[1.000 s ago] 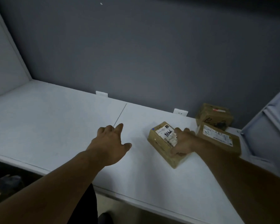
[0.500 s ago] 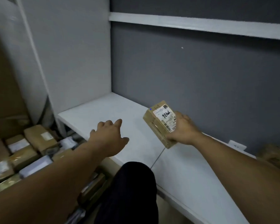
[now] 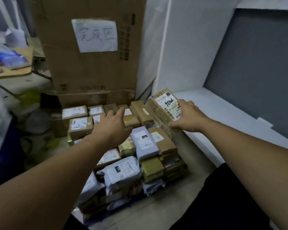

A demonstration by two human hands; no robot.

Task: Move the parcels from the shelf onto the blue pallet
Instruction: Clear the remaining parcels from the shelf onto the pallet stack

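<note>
Cardboard fills the back of the scene: a tall carton (image 3: 93, 68) with a handwritten paper sign (image 3: 95, 35) stands behind the drop zone. To its right runs the white shelf (image 3: 214, 107). Between them, lower down, sits the stack of parcels (image 3: 140, 146), brown boxes and grey mailer bags packed in close rows several layers deep. Only a sliver of the blue pallet (image 3: 133, 199) shows under its near edge.

The right grip (image 3: 188, 117) holds the labelled parcel (image 3: 163, 107) by its near end, with fingers curled over the top face and the thumb against the lower side. It carries the parcel tilted in the air over the stack's back right corner, just off the shelf's edge. The left grip (image 3: 113, 125) is wide and holds nothing, its fingers stretched above the middle of the stack.

The step in hand looks like the set-down. To do it well, level the box first and pick a flat spot on boxes rather than on the soft mailers. Lower it flush against its neighbours and steady the row with the free grip before letting go. A tilted release near the edge could slide off.
</note>
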